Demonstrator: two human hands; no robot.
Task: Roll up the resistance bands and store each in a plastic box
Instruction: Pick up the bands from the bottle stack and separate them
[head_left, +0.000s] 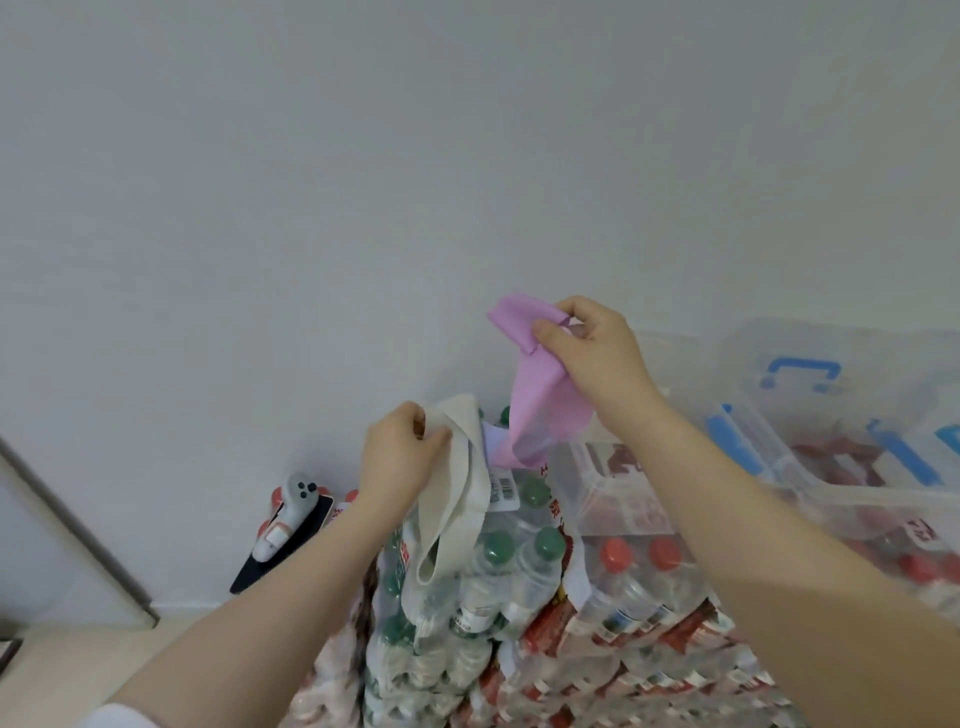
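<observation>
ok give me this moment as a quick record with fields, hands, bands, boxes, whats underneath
left hand: grips the cream band, which hangs down unrolled
right hand: pinches the pink band, held higher, unrolled
plastic boxes: clear, to the right, blue handle and latches on the far one
underneath: shrink-wrapped bottle packs, green and red caps
stored so far: cannot tell

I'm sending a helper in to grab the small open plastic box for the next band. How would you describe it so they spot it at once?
Start at the stacked packs of bottled water against the wall. On top of them, right of centre, sits the small clear box, lidless, just below the pink band hanging from the right hand. The bigger clear boxes to its right have blue handles and latches; this one shows none.
</observation>
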